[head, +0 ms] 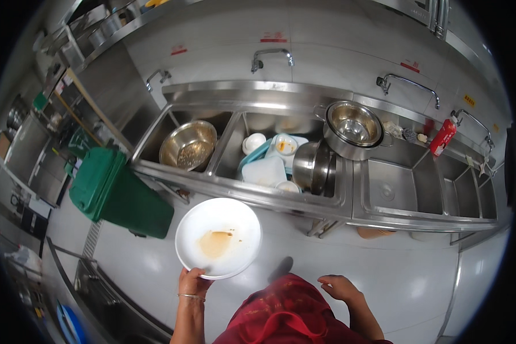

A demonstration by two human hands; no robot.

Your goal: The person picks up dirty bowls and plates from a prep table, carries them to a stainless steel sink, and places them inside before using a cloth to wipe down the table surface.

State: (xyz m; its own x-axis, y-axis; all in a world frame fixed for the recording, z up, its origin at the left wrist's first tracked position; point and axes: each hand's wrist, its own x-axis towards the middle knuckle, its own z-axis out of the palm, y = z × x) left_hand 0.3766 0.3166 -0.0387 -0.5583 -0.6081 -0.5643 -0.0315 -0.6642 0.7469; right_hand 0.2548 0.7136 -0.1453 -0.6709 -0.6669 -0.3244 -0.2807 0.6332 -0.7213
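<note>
My left hand (192, 281) holds a white round plate (217, 215) by its near rim, thumb on top. A brown liquid stain and a few food bits lie on the plate. My right hand (340, 287) hangs at the right of the red apron (279, 305), fingers loosely bent, with nothing in it. Before me, the middle basin of the stainless steel sink (249, 189) holds white and pale blue dishes (264, 170) and a metal pot (305, 165) tipped on its side. A large metal bowl (189, 146) with residue tilts in the left basin.
A green lidded waste bin (129, 198) stands at left by the sink. A two-handled steel pot (348, 148) with bowls inside rests over the sink divider. Further right are a red bottle (443, 136) and more basins. Wall faucets (275, 51) reach out above. A steel counter (124, 301) edges the lower left.
</note>
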